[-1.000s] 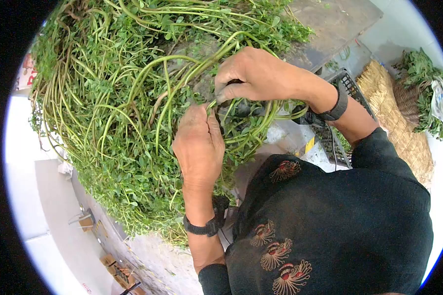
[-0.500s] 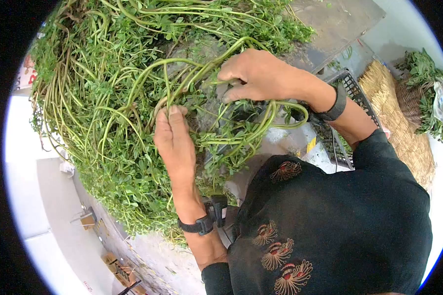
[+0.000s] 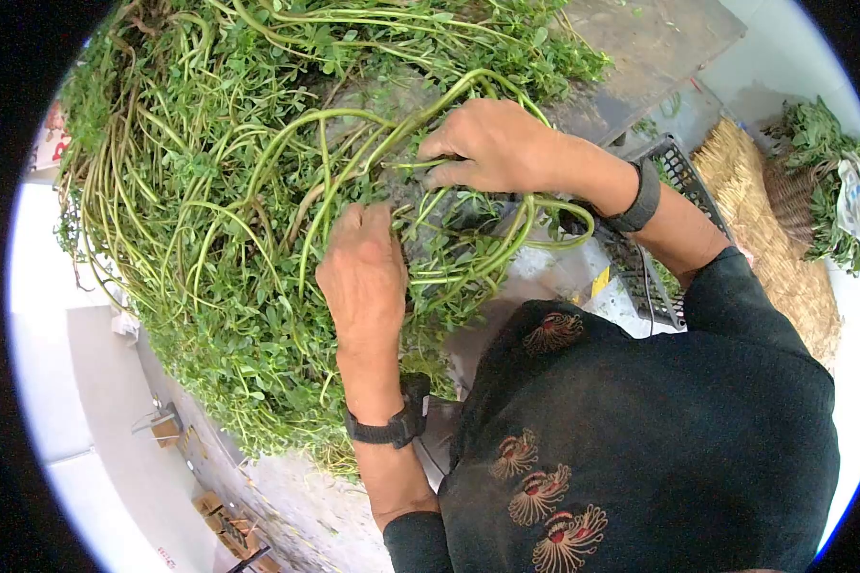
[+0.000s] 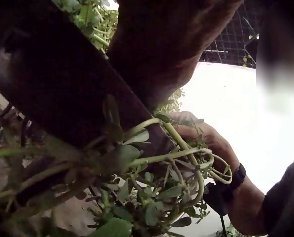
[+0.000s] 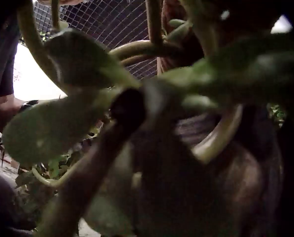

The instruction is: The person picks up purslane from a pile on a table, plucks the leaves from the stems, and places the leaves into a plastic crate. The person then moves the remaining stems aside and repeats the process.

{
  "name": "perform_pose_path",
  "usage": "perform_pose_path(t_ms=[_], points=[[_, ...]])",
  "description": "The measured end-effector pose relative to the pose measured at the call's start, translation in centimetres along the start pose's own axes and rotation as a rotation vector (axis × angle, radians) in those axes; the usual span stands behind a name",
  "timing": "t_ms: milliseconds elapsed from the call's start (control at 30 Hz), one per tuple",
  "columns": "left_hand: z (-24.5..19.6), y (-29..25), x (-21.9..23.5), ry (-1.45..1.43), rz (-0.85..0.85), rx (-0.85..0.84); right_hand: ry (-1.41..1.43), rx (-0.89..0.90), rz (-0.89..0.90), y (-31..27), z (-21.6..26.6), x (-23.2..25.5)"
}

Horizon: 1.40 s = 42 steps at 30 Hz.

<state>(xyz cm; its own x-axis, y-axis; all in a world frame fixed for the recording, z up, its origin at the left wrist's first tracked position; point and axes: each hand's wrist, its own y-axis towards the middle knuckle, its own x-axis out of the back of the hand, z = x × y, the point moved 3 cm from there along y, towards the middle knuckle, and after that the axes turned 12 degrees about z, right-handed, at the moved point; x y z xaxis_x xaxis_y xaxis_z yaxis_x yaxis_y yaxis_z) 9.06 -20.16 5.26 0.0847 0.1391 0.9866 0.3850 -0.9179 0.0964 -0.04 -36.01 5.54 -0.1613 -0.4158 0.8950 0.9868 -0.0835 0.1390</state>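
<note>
A large heap of leafy green stems (image 3: pixel 229 191) fills the left and middle of the head view. The right hand (image 3: pixel 497 148) pinches several stems between thumb and fingers, their cut-looking ends pointing left; long stems loop below its wrist. Lower left of it, the left hand (image 3: pixel 363 277) lies over the stems, its fingertips down among the leaves; what they touch is hidden. In the left wrist view the right hand (image 4: pixel 206 136) shows behind looping stems (image 4: pixel 191 158). Blurred leaves (image 5: pixel 78 59) cover much of the right wrist view.
A black plastic crate (image 3: pixel 683 177) stands right of the heap, beside a woven straw mat (image 3: pixel 774 248). Farther right, a basket (image 3: pixel 791 205) holds greens and a plastic bag (image 3: pixel 855 201). A grey board (image 3: pixel 650 48) lies behind the heap.
The left hand moved left from near the right hand, then slightly back right, with its fingers now lower among the leaves. The right hand stays nearly in place, pinching stems.
</note>
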Motion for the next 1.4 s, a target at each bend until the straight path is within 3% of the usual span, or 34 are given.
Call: perform_pose_path(t_ms=[33,100,167,267,367,500,533,567,633,700,767,833,900,967,1033,1167,1300,1400], points=[[0.1,-0.7,0.0,-0.003,0.013,0.004,0.028,0.005,0.006,-0.2,0.3,-0.2],[-0.1,-1.0,0.6,0.087,-0.144,-0.029,0.043,0.014,0.003,0.2,0.1,-0.2],[-0.2,-0.9,1.3,0.077,-0.065,0.047,0.183,0.238,-0.166,0.6,0.5,-0.1],[-1.4,-0.9,2.9,-0.094,-0.250,-0.004,0.362,0.258,-0.038,1.2,2.2,0.4],[-1.5,-0.3,2.4,-0.157,-0.357,-0.015,0.296,0.266,0.108,2.0,2.6,0.4],[-2.0,-0.6,2.1,-0.490,-0.329,0.156,0.163,0.339,-0.052,1.8,3.4,0.7],[-1.7,-0.3,1.7,-0.436,-0.448,0.020,0.137,0.305,-0.027,1.7,3.5,0.9],[-0.3,-0.1,1.3,-0.436,-0.451,0.022,0.135,0.308,-0.026,1.1,4.0,1.2],[2.5,0.1,1.1,-0.674,-0.367,0.289,0.238,0.559,0.012,-0.3,6.0,2.0],[2.6,-0.3,0.8,-0.809,-0.325,0.311,0.292,0.524,0.087,-0.4,6.0,2.3],[2.0,-0.1,0.9,-1.075,-0.366,0.230,0.105,0.293,-0.117,-0.1,4.8,3.0],[2.1,-0.2,0.6,-1.119,-0.377,0.244,0.078,0.271,-0.153,-1.4,5.6,3.4],[2.6,-0.2,0.2,-1.189,-0.375,0.279,0.069,0.335,-0.305,-3.5,7.0,3.6],[2.7,-0.3,0.2,-1.205,-0.401,0.279,0.093,0.367,-0.250,-5.4,8.9,1.6],[2.7,-0.2,0.1,-1.310,-0.399,0.290,-0.233,0.266,-0.079,-6.2,9.8,-0.7],[3.2,-0.9,1.3,-1.429,-0.507,0.269,-0.345,0.160,-0.064,-4.5,6.6,-3.2],[4.2,-2.4,3.3,-1.367,-0.494,0.292,-0.413,0.232,-0.064,-2.3,4.8,-1.8],[5.0,-4.2,5.0,-1.343,-0.513,0.352,-0.487,0.175,-0.346,1.1,1.2,1.5]])
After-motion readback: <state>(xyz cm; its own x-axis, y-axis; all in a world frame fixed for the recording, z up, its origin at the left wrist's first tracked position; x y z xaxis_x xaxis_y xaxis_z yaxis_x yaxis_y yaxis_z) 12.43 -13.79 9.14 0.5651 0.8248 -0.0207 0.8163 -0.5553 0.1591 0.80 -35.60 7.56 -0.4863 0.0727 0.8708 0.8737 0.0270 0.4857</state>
